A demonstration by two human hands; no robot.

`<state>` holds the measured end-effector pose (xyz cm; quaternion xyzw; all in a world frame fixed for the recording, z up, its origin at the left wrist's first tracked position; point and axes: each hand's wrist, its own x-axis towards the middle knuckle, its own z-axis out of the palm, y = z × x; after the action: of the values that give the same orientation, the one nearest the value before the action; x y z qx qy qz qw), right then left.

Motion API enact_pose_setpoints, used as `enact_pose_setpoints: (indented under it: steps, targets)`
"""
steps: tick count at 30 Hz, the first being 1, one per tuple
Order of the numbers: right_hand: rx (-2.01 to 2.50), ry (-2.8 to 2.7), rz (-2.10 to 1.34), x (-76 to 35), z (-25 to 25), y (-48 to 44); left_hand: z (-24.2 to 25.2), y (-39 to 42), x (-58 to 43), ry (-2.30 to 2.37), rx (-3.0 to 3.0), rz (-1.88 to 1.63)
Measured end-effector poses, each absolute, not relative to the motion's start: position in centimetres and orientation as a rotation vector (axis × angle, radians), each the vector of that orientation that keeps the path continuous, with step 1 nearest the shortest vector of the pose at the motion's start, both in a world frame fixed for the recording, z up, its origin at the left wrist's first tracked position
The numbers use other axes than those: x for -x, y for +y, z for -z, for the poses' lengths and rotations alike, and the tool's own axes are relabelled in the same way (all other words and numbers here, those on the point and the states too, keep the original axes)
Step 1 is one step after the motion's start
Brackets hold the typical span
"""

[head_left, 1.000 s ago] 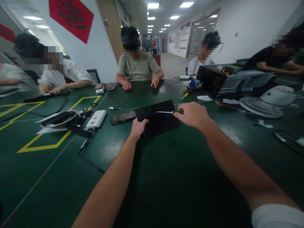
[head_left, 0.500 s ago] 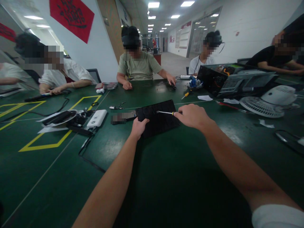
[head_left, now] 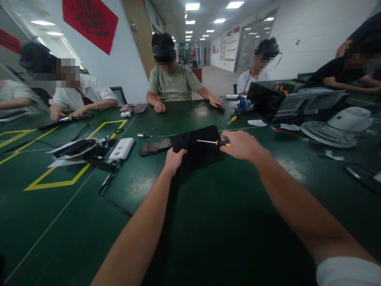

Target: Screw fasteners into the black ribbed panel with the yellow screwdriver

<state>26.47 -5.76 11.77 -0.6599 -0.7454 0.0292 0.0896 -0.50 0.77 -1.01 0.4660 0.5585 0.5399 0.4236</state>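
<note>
Left hand grips panel edge, right hand screwdriver; fan well apart.

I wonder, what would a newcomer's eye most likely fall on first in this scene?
Probably the centre, where the right grip holds a screwdriver over a dark panel, which the left grip holds by its left edge. Next might come the red sign with black writing at upper left, vivid against a pale surface. The white fan-like object on the green table at right also stands out.
</note>
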Motion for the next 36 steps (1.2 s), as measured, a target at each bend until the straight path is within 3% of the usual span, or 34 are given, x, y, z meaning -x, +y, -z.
enact_pose_setpoints:
  steps: [36]
  targets:
    - [2.037,-2.19,-0.058,-26.11,-12.49,-6.06,0.62,0.41,0.4,1.392,-1.17,-1.324]
